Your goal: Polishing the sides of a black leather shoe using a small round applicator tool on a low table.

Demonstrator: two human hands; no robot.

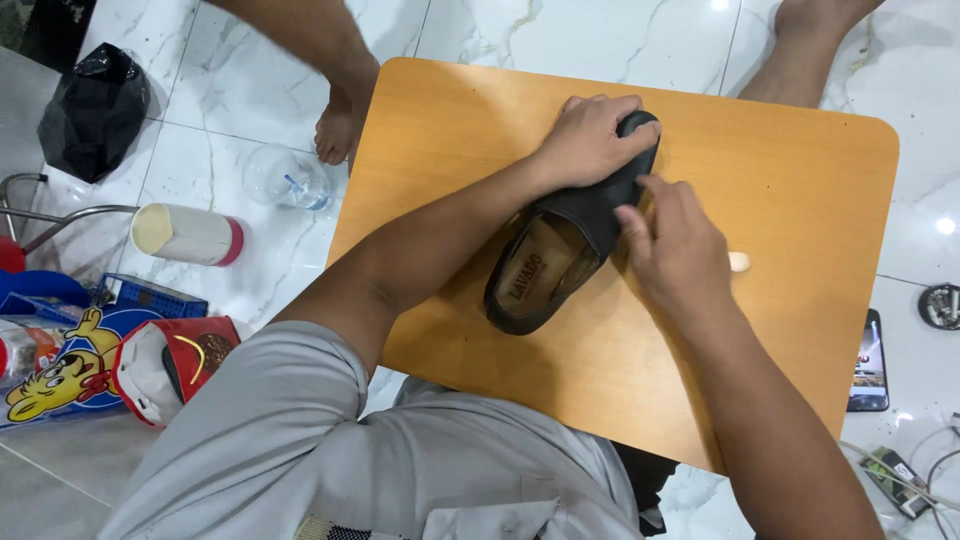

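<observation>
L hand [590, 140] is cupping the toe of a black loafer [560, 250] mid-table, fingers curled over it. R hand [675, 250] is pressing loosely bent fingers on its right side. Wooden table [800, 200] is leaving open room right & near; small pale object [739, 262] is lying just right of the R hand.

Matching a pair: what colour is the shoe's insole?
Tan; the insole of the black shoe shows best in the head view.

I see a black shoe [560, 250] with a tan insole under my fingers [600, 120], on an orange-brown wood-grain counter [800, 200]; white grey-veined marble floor [560, 30] beyond.
</observation>
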